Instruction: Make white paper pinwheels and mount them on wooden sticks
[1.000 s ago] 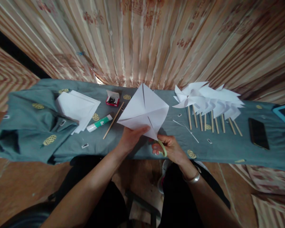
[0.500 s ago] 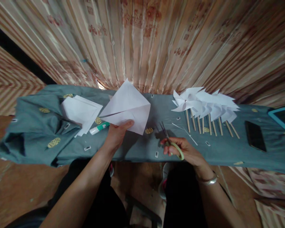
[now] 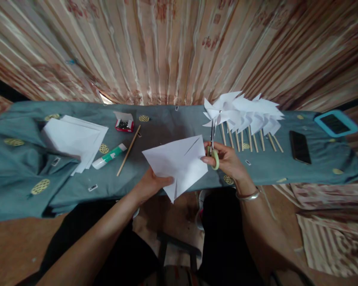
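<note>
My left hand [image 3: 156,183] grips a square sheet of white paper [image 3: 174,159] by its lower left part, thumb on top. Slits run inward from the sheet's upper right and bottom corners. Beside the sheet's right edge, my right hand [image 3: 223,159] is closed round scissors [image 3: 214,149] with pale green handles. Their blades point up and away from me. The right fingertips meet the paper's edge; whether they pinch it I cannot tell.
On the grey-green cloth [image 3: 155,119] lie stacked paper sheets [image 3: 74,137], a glue stick [image 3: 109,156], a wooden stick [image 3: 129,151] and a small red box [image 3: 124,122]. To the right are several paper pinwheels [image 3: 241,113], a phone [image 3: 300,147] and a blue-framed device [image 3: 336,123].
The paper has turned and come lower, towards me. My right hand has brought the scissors up beside its right edge. The view has shifted, and the red box and wooden stick now show.
</note>
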The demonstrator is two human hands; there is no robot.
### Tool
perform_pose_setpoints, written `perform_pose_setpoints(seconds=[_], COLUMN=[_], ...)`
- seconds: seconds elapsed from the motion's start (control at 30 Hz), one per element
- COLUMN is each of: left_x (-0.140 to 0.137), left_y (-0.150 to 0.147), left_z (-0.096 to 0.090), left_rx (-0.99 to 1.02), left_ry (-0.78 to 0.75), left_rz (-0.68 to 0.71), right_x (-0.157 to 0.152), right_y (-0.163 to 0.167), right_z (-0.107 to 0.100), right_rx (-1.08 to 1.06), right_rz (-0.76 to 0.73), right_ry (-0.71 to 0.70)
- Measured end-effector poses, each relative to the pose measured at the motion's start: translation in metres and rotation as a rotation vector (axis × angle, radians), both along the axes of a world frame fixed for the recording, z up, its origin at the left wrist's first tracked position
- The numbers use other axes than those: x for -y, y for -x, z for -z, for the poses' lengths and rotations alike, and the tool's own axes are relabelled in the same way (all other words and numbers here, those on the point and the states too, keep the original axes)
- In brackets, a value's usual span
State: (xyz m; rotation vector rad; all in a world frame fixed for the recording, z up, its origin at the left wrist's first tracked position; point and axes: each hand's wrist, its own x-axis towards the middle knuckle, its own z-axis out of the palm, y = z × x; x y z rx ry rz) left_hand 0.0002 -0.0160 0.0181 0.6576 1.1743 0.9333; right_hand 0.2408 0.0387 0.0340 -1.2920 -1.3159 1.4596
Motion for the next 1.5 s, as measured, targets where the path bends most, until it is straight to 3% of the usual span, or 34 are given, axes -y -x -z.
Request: perform_pose_setpoints(seconds=[0.13,0.23,0.3,0.43,0.53,0.73,0.93,1.13,1.37,1.5], left_x=[0.001,-0.004,-0.008,-0.015,-0.016,-0.016,-0.024,-0.039,-0.048,-0.046], left_y=[-0.003,-0.003,-0.001,0.0,-0.007,-0.03,-0.03,-0.011,0.007,0.006], left_z=[0.0,0.0,-0.001,-0.004,-0.002,0.002,0.0,-0.002,-0.014,-0.015], left_rx=[0.038,0.093,0.157,0.28,0.199,0.169,0.136,-0.113,-0.274,-0.306], left_ry=[-0.002,0.018,0.003,-0.13,-0.211,-0.2,-0.23,-0.316,-0.44,-0.428], left_rz=[0.028,0.036,0.036,-0.008,-0.019,-0.124,-0.281,-0.4,-0.465,-0.442], right_x=[0.001,0.001,0.0,-0.003,-0.002,0.004,0.006,0.011,0.027,0.03], right_y=[0.005,0.006,0.008,0.019,0.032,0.058,0.07,0.057,0.048,0.048], right_z=[0.0,0.001,0.003,0.007,0.011,0.014,0.012,0.017,0.011,0.012], right_rx=[0.006,0.012,0.003,-0.051,-0.114,-0.187,-0.218,-0.126,-0.009,0.025], right_rz=[-0.092,-0.076,-0.004,0.281,0.405,0.362,0.329,0.13,-0.411,-0.502], right_ry=[0.054,0.069,0.049,-0.026,-0.051,0.004,0.031,0.041,0.18,0.194])
